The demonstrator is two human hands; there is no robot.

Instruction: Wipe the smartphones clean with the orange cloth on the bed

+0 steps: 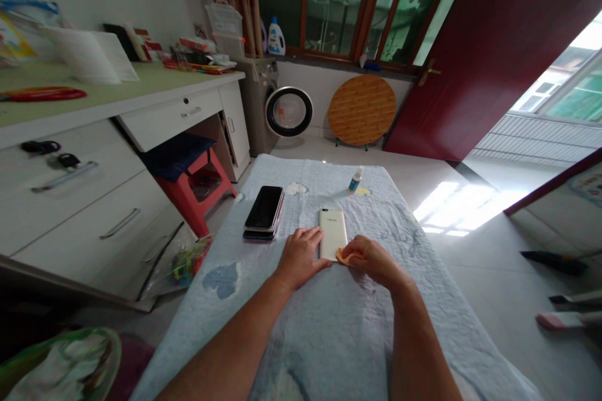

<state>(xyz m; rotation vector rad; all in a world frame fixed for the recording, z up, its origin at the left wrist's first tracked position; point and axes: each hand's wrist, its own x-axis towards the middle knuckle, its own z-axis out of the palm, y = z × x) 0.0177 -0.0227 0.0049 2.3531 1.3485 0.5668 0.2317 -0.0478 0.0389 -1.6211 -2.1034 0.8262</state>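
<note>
A pale gold smartphone (pixel 333 229) lies back side up on the cloth-covered table, its camera end pointing away from me. My left hand (pixel 303 254) rests at its left edge, with fingers stretched out and touching the phone. Bunched in the fingers of my right hand (pixel 369 258) is an orange cloth (pixel 345 255), pressed on the phone's lower right corner. Part of the cloth is hidden under those fingers. To the left sits a stack of phones (pixel 264 208), the top one with its black screen up. A small spray bottle (pixel 355 180) stands upright farther back.
The table wears a light blue cloth (pixel 324 332). On the left are a white desk with drawers (pixel 126 213) and a red stool (pixel 200 185). Behind stand a washing machine with its door open (pixel 288 111) and a folded round table (pixel 362 109). A dark red door (pixel 461 50) is at right.
</note>
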